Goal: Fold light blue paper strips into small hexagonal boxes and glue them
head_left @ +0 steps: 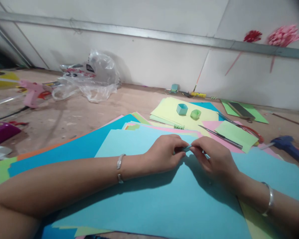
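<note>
Between my fingertips is a small folded strip of blue paper [186, 149], mostly covered by the fingers. My left hand [165, 152] pinches its left end, and my right hand [211, 159] pinches its right end. Both hands hover just over a large light blue paper sheet [149, 202], casting shadows on it. Beyond the hands, a blue folded paper ring [182, 109] and a green folded paper ring [195, 114] stand on pale yellow sheets [164, 113]. A green zigzag-folded paper piece [179, 126] lies nearer to my hands.
Scissors [249, 131], a pen-like tool [224, 137] and a light green paper piece [236, 135] lie at right, near a blue glue gun [291, 147]. A phone [241, 110] rests farther back. At left are a pink glue gun [32, 93] and a plastic bag [94, 76].
</note>
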The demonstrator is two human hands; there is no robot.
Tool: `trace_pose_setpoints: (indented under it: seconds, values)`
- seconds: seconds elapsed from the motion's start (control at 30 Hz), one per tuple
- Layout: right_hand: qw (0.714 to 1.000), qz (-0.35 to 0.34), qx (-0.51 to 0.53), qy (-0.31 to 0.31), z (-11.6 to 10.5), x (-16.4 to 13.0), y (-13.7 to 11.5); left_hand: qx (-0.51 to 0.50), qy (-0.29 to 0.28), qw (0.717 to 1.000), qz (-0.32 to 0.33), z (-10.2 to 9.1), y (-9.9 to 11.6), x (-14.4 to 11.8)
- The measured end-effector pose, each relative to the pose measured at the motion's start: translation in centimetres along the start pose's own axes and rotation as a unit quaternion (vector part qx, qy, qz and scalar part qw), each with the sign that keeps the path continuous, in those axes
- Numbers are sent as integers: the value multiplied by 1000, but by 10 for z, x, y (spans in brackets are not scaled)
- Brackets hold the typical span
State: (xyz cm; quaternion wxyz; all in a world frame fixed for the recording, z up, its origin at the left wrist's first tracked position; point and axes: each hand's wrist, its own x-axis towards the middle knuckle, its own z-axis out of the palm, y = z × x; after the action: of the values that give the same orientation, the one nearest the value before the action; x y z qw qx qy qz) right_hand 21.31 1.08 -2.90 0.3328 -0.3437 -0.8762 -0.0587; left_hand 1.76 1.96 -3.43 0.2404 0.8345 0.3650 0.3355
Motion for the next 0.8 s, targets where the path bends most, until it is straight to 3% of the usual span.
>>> trace_pose_setpoints:
  seconds: [0.13,0.5,0.8]
  values:
    - [999,-27,18,5,-4,0,0,-7,-5,1000,-22,-1,1,1]
    - [993,26,114,5,1,-1,8,11,7,1000,-20,-3,-3,2]
    - [987,75,142,3,-1,1,11,-161,37,981,-103,-2,-4,6]
